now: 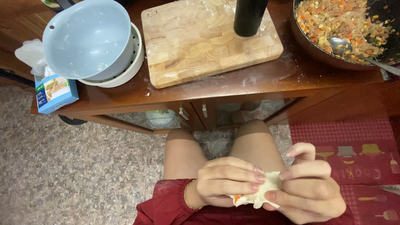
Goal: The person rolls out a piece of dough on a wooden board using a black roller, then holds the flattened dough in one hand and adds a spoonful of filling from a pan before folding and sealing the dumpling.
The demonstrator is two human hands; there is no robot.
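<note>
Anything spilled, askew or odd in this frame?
Slightly. White flour dust is smeared over the table beside the cutting board. The blue bowl sits tilted in the white strainer. Orange filling pokes from the dumpling both hands pinch.

one head-worn view; looks steeply down (close over the lap) toward the table (pixel 233 89)

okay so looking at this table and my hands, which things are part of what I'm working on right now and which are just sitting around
In use:
left hand and right hand, pinching the dough wrapper
pan of chopped filling with spoon
floured wooden board

Lying about:
blue bowl in a white strainer
tissue box
black cylinder
red mat
</note>
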